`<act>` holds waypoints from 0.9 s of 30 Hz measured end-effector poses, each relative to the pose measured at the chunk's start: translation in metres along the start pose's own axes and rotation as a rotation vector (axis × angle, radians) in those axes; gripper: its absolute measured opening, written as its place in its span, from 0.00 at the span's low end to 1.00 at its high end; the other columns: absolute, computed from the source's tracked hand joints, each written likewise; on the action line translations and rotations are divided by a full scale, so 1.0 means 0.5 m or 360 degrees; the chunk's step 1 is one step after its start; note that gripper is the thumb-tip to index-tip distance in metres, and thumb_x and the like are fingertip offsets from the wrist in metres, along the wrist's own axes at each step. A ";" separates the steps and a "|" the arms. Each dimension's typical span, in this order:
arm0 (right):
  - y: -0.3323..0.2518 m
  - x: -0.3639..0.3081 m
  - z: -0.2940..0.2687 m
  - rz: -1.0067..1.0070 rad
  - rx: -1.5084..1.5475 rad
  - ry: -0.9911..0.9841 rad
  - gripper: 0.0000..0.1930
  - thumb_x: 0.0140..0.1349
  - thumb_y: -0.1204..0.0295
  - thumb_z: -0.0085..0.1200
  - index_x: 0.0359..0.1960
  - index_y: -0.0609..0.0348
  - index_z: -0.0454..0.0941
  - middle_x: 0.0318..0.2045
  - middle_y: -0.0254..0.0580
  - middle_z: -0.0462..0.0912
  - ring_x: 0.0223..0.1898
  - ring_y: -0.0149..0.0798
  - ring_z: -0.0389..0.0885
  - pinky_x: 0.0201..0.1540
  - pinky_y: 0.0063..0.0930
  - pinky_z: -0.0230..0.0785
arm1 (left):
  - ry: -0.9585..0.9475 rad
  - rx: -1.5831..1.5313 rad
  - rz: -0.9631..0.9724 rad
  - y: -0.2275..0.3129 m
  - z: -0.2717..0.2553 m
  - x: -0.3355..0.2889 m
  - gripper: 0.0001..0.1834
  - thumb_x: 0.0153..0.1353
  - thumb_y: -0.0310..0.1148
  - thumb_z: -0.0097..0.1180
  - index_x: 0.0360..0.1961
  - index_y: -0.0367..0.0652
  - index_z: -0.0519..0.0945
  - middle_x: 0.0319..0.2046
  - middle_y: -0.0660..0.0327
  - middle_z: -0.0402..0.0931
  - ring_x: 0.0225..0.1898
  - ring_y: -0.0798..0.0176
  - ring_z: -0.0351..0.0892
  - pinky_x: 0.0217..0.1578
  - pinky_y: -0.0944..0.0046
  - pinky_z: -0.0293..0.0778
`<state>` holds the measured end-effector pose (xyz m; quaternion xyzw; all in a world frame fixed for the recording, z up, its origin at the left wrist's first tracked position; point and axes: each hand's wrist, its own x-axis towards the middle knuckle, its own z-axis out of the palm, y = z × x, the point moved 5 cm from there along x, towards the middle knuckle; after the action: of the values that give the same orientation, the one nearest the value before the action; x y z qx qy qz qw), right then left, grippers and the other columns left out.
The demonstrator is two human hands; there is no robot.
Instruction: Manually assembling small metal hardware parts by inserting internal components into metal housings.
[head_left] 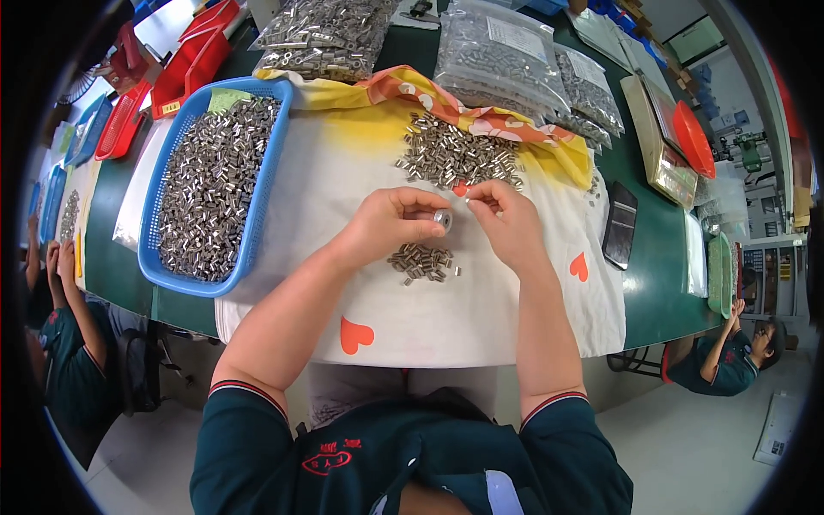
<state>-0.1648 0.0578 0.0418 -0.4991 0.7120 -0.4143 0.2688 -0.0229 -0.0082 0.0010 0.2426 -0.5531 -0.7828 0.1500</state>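
Observation:
My left hand [392, 225] is closed around a round, thick metal ring [443, 220], its flat face with a central hole turned to the right. A short gap away, the thumb and fingers of my right hand [506, 221] pinch a small shiny metal piece [468, 200], mostly hidden by the fingertips. Below the hands lies a small pile of short metal sleeves [419, 262]. A larger heap of similar sleeves [455, 154] spreads beyond them on the white cloth [446, 322].
A blue plastic basket [281, 172] full of sleeves stands at left. Bagged metal parts [493, 56] line the back beside a bunched yellow-and-orange cloth [412, 86]. A dark phone [620, 225] and a scale with a red dish [693, 137] lie right. Other people sit at both sides.

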 end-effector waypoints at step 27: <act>0.036 0.002 0.004 0.0153 0.0187 -0.0356 0.08 0.47 0.73 0.57 0.28 0.61 0.75 0.20 0.36 0.75 0.22 0.31 0.73 0.26 0.24 0.66 | -0.0005 0.0129 -0.0010 -0.007 0.005 -0.004 0.16 0.47 0.24 0.61 0.40 0.36 0.77 0.28 0.64 0.77 0.29 0.76 0.73 0.32 0.75 0.71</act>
<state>-0.1723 0.0592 0.0254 -0.4907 0.6753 -0.3838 0.3949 -0.0224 -0.0041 -0.0013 0.2488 -0.5840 -0.7605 0.1367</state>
